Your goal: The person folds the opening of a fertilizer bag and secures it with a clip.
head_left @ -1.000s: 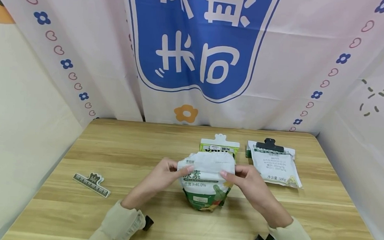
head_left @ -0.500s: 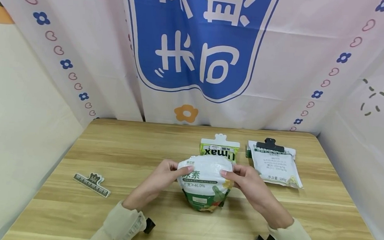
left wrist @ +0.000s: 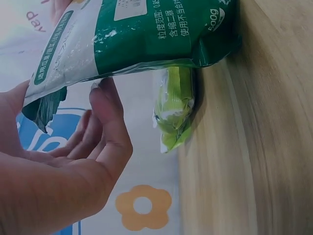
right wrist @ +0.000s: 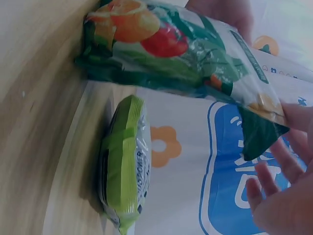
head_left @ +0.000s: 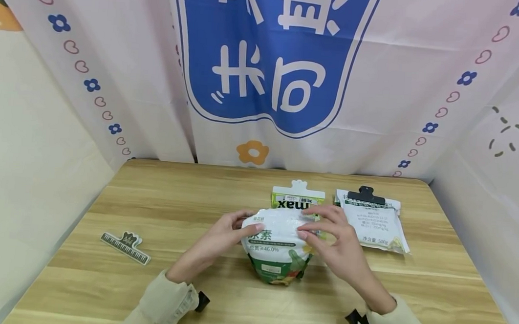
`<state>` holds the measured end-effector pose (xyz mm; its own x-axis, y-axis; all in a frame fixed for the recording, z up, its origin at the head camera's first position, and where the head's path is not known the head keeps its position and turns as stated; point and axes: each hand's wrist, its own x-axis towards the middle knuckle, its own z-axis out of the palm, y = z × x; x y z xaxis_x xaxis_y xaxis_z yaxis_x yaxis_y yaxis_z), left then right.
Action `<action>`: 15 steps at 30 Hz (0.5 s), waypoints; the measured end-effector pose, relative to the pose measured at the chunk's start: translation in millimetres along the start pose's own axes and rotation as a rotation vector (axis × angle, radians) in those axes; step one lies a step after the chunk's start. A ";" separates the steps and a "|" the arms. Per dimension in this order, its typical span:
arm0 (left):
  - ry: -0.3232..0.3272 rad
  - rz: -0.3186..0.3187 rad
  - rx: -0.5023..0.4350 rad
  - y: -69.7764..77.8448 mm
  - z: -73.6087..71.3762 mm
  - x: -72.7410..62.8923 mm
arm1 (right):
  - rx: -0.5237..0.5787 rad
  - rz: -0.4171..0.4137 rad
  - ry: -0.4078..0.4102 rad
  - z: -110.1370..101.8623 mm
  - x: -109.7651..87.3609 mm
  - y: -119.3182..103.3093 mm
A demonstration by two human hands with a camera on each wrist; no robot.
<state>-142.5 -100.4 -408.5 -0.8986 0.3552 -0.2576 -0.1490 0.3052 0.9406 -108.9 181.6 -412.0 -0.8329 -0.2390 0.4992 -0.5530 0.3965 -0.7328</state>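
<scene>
The green-and-white pouch [head_left: 278,248] stands upright on the table [head_left: 186,212], near the middle, base down, its top folded over toward the person. The left hand [head_left: 227,233] pinches the folded top at its left corner, thumb on the front, fingers curled behind. The right hand [head_left: 332,234] has its fingers spread and nearly straight; the fingertips [head_left: 303,234] rest on the fold's right side, and the right wrist view shows them splayed by the pouch corner [right wrist: 259,139], not gripping.

Risks, as judged:
- Only one corner is pinched. With the right fingers merely resting, the fold may spring open.
- The pouch stands on a narrow base; a push from the right could tip it backward onto the green bag [head_left: 298,203] just behind.
- White dust shows on the pouch face in the left wrist view [left wrist: 105,36]. If the mouth opens while tilted, contents could spill.

Containers:
- Pouch: printed 46.0%, with fruit pictures low on the front. Bulges as if filled; contents not visible.
- Green bag: lies flat, its top held by a white clip [head_left: 298,188]. Contents hidden.
- White bag [head_left: 372,224]: lies flat at right, well apart from the pouch, closed by a black clip [head_left: 366,195]. Contents hidden.
- A ruler-patterned clip [head_left: 125,247] lies unused at left, well apart from both hands.
</scene>
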 end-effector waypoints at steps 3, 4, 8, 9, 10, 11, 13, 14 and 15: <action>0.050 0.045 0.037 -0.4 3.6 -0.2 | -0.014 -0.079 -0.038 -2.5 0.5 0.3; 0.076 0.066 0.049 -0.6 4.7 -0.7 | -0.006 -0.086 -0.054 -3.3 0.6 0.1; 0.195 0.292 0.158 -2.0 7.1 -3.2 | 0.026 -0.087 -0.096 -5.2 -0.1 1.2; 0.233 0.391 0.214 -2.8 7.2 -3.3 | 0.033 -0.085 -0.099 -5.1 -0.3 1.7; 0.269 0.506 0.284 -3.7 7.0 -3.2 | 0.039 -0.087 -0.103 -4.8 -0.6 2.5; 0.301 0.626 0.369 -4.8 6.5 -3.0 | 0.043 -0.086 -0.107 -4.6 -1.0 3.1; 0.342 0.860 0.543 -6.9 4.7 -2.6 | 0.054 -0.084 -0.115 -4.2 -1.4 4.2; 0.343 0.959 0.617 -7.9 3.5 -2.2 | 0.062 -0.081 -0.121 -4.2 -1.6 4.6; 0.330 1.038 0.673 -8.9 2.3 -2.1 | 0.067 -0.080 -0.125 -4.3 -1.9 4.9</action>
<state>-138.3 -101.8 -416.8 -0.5413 0.4886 0.6843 0.8306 0.4373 0.3448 -109.9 187.7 -414.5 -0.7799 -0.3779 0.4989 -0.6147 0.3125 -0.7242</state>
